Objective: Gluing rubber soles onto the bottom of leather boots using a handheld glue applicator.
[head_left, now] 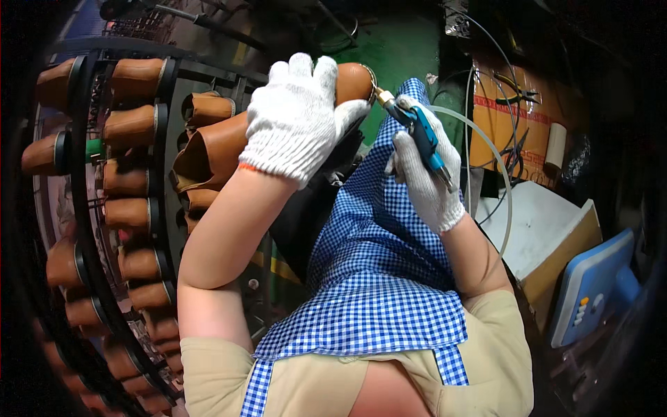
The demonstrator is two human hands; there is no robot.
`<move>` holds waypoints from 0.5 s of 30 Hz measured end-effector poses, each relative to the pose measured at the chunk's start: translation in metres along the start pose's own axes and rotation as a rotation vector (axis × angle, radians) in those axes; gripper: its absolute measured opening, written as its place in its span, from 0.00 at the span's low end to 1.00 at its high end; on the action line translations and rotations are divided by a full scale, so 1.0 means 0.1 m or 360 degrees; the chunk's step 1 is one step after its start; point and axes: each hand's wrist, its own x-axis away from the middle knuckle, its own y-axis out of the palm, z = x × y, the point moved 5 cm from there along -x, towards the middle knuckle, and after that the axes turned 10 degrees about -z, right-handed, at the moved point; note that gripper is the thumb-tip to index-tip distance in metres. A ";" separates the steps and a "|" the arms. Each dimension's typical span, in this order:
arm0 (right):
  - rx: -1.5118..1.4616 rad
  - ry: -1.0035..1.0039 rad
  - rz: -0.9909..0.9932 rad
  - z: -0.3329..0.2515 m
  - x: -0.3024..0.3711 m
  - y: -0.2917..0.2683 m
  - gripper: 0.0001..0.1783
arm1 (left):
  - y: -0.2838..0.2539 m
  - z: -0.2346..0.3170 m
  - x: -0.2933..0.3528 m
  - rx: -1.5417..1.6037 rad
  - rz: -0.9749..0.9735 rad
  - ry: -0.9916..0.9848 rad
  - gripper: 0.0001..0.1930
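Note:
A brown leather boot lies across the space before me, its toe to the right and its open shaft to the left. Wrapped over its middle is my left hand, in a white knit glove, gripping it. My right hand, gloved the same way, closes round a blue trigger gun with a brass nozzle. That nozzle points at the edge where the boot's upper meets its sole, touching or very close to it. A clear hose curves away beside my right forearm. The glove hides most of the boot's middle.
Racks at the left carry many brown leather shoes. On the right, pliers and a pale roll lie on orange-brown cardboard. Nearer stand a white-lined carton and a blue-and-white device with buttons. Thin cables hang nearby.

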 end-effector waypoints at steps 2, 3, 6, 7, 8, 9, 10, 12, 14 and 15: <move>0.0048 -0.0174 0.0073 0.05 -0.08 0.03 0.25 | 0.08 -0.05 -0.07 0.0026 -0.0002 -0.0086 0.30; 0.0092 -0.0193 0.0069 0.08 -0.13 0.06 0.25 | 0.12 -0.08 -0.11 0.0043 -0.0018 -0.0112 0.30; -0.0090 -0.0232 -0.0008 0.12 -0.19 0.22 0.25 | 0.15 -0.18 -0.14 0.0098 -0.0006 -0.0256 0.31; -0.0093 -0.0209 -0.0022 0.13 -0.19 0.29 0.24 | 0.16 -0.22 -0.16 0.0127 -0.0053 -0.0318 0.31; 0.0014 -0.0266 -0.0014 0.16 -0.23 0.32 0.25 | 0.18 -0.26 -0.20 0.0169 -0.0090 -0.0322 0.32; 0.0057 -0.0279 0.0000 0.17 -0.25 0.34 0.24 | 0.20 -0.27 -0.23 0.0185 -0.0088 -0.0341 0.32; 0.0100 -0.0291 0.0014 0.17 -0.27 0.36 0.24 | 0.22 -0.27 -0.26 0.0201 -0.0088 -0.0360 0.32; 0.0106 -0.0301 -0.0020 0.18 -0.33 0.42 0.24 | 0.23 -0.36 -0.32 0.0210 -0.0157 -0.0423 0.31; 0.0117 -0.0305 -0.0039 0.17 -0.35 0.46 0.24 | 0.23 -0.41 -0.43 0.0226 -0.0315 -0.0512 0.32; 0.0077 -0.0185 -0.0072 0.17 -0.35 0.48 0.23 | 0.19 -0.39 -0.48 0.0184 -0.0383 -0.0482 0.31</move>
